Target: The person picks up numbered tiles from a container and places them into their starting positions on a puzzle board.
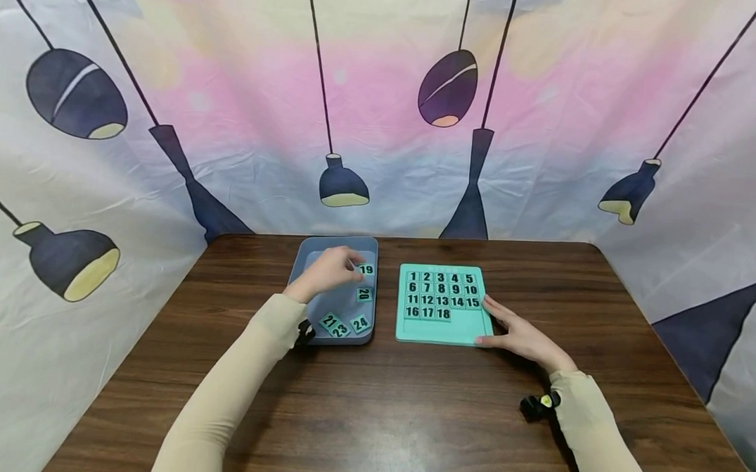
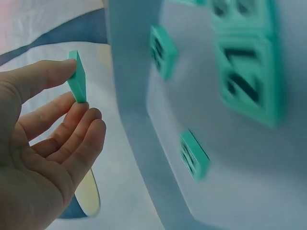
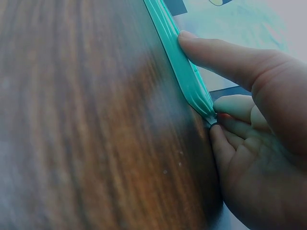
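Note:
My left hand (image 1: 333, 269) is over the blue-grey tray (image 1: 342, 341), pinching a green number tile (image 2: 78, 76) marked 19 between thumb and fingertips. Below it in the tray lie loose tiles, among them 20 (image 1: 364, 294), 21 (image 1: 329, 321), 23 (image 1: 340, 330) and 24 (image 1: 360, 324). Another tile (image 2: 194, 155) shows in the left wrist view and is hidden under the hand from above. With thumb at the front edge and fingers at the right side, my right hand (image 1: 522, 337) grips the corner of the green number board (image 1: 421, 331). Tiles 1 to 18 sit in its rows.
Both tray and board lie on a dark wooden table (image 1: 370, 405), the tray left of the board. Behind the table's back edge hangs a pastel cloth (image 1: 386, 194) printed with lamps. A black wrist device (image 1: 538, 406) is strapped at the right cuff.

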A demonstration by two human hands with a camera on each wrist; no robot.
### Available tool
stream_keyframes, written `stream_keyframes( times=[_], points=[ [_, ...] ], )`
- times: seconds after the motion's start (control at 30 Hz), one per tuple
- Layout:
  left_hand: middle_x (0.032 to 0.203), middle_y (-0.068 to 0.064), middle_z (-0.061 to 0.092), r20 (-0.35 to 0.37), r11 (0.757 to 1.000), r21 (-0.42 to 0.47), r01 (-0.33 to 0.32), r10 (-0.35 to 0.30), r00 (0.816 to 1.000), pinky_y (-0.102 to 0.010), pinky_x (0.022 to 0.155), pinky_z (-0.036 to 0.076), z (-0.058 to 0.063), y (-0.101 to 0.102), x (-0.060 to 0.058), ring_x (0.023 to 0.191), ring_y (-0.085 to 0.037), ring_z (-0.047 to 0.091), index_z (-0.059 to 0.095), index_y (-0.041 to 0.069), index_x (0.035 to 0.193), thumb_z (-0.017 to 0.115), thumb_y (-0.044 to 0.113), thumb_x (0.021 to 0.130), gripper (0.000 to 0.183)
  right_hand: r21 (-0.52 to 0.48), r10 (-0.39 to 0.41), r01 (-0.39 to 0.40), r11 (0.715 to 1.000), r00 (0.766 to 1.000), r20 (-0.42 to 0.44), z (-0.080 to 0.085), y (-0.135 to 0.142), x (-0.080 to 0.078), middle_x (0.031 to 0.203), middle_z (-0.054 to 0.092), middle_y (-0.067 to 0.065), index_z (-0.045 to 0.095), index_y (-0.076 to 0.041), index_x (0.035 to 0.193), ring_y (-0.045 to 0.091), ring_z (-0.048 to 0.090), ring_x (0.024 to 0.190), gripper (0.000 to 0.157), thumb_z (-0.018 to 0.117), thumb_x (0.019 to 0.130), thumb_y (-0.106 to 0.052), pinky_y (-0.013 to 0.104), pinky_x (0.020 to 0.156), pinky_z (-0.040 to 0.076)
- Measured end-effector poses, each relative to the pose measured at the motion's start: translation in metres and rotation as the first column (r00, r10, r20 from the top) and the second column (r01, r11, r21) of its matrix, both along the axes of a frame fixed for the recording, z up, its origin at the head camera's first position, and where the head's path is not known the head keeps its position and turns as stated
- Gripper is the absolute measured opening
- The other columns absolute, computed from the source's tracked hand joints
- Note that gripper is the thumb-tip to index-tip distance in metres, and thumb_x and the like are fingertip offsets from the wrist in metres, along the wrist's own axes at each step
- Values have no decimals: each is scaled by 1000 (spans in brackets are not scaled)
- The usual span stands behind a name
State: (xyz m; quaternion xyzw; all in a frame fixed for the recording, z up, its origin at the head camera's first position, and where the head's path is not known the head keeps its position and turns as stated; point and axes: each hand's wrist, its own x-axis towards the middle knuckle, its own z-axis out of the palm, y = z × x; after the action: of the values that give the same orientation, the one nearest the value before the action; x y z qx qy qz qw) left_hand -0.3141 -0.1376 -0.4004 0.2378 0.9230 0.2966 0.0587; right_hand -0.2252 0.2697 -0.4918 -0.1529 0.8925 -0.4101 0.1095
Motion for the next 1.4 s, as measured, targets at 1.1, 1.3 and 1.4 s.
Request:
stream_keyframes(
  times=[1.1,1.3,1.4],
  points=[
    [127,-8,67,-11,968,0,252,-252,968,-27,84,54,-26,153,20,106,-19,66,68,4,130,74,18,94,39,-9,0,0,1000,1000,32,4,-2,2,168,7,14,18,-9,162,44,6,152,98,76,90,-42,67,114,21],
    [125,-5,69,-6,959,-59,277,-278,961,-23,86,54,-39,166,24,103,-14,67,70,8,128,75,20,94,37,-1,-8,8,1000,999,38,1,-1,2,169,6,12,17,-11,162,42,6,152,100,75,90,-46,66,114,22],
    [124,-4,70,-6,953,-91,288,-290,957,-24,89,53,-43,170,26,107,-14,67,71,9,127,75,21,94,35,-1,-2,2,1000,999,35,1,-1,2,169,6,12,17,-11,162,43,6,152,100,75,90,-46,67,114,22]
  ],
)
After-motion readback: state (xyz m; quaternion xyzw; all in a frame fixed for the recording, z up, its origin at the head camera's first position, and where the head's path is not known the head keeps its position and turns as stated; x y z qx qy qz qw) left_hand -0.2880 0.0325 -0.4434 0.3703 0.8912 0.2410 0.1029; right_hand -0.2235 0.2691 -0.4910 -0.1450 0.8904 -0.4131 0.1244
